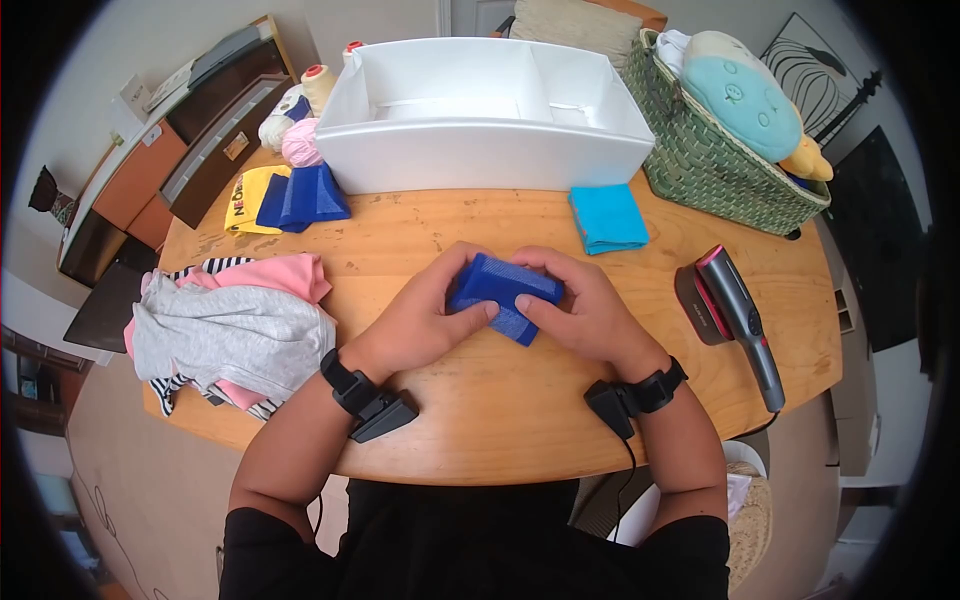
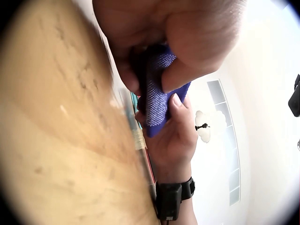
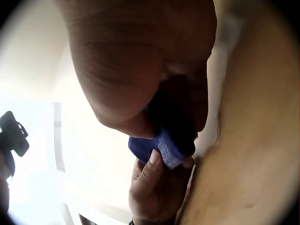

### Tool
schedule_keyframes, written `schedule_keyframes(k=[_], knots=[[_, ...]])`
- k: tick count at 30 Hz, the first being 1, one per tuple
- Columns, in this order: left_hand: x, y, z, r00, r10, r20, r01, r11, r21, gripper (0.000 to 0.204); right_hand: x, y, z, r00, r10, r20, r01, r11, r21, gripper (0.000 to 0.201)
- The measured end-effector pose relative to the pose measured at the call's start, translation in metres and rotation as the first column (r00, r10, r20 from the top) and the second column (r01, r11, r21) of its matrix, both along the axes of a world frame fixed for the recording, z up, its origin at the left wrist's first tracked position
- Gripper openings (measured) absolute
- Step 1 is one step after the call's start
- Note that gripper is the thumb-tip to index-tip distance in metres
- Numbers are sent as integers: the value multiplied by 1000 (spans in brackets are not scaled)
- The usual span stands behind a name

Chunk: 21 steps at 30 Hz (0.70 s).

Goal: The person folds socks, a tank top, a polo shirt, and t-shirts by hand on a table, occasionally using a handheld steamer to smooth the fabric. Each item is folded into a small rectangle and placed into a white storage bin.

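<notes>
And here on the left of the frame, above the clothes, it's the yellow cloth showing dark capitals: "NEO", clear enough, with the lettering after that hard to make out. Over at the right, small pale print on the iron, too small to read!

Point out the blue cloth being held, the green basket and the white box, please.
Blue cloth (image 1: 506,288), head view: middle of its upper face.
Green basket (image 1: 725,182), head view: its woven side wall.
White box (image 1: 485,158), head view: its front wall.
</notes>
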<state>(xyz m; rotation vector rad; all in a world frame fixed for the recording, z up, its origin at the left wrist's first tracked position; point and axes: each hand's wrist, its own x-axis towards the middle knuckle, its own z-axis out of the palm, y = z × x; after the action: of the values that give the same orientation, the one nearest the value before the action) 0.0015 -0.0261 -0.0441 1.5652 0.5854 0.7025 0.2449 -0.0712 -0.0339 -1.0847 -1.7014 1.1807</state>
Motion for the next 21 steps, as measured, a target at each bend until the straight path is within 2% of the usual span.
schedule_keyframes(k=[2,4,5,7,9,12,15,17,19,21], knots=[[2,0,3,995,38,89,-33,998,-50,40,0,-2,2,1000,-19,21,19,1000,-20,45],[-1,2,3,995,21,94,-13,996,-87,39,-4,-5,8,991,42,-129,-57,992,-117,48],[-2,3,3,995,6,99,6,993,-122,39,-5,-6,10,991,42,-128,-57,992,-117,48],[-2,1,7,998,-30,55,34,996,-86,38,-6,-6,12,996,55,-69,-64,988,-140,50],[-1,0,7,998,-64,9,64,997,-51,37,-8,-5,7,994,47,-98,-61,988,-141,50],[-1,2,2,998,-32,56,34,999,-30,36,-11,-6,7,989,29,-143,-52,986,-156,49],[-3,4,1,1000,10,0,-10,1000,-20,39,-12,-6,7,985,3,-174,-34,984,-174,48],[-1,-2,10,999,-1,39,5,993,-118,43,-12,-4,5,982,-11,-188,-23,984,-177,47],[1,-3,9,998,-3,64,12,991,-133,43,-11,-3,3,977,-67,-201,26,980,-198,50],[1,-2,6,996,-5,89,18,989,-147,44,-9,0,-5,977,-47,-210,8,982,-186,51]])
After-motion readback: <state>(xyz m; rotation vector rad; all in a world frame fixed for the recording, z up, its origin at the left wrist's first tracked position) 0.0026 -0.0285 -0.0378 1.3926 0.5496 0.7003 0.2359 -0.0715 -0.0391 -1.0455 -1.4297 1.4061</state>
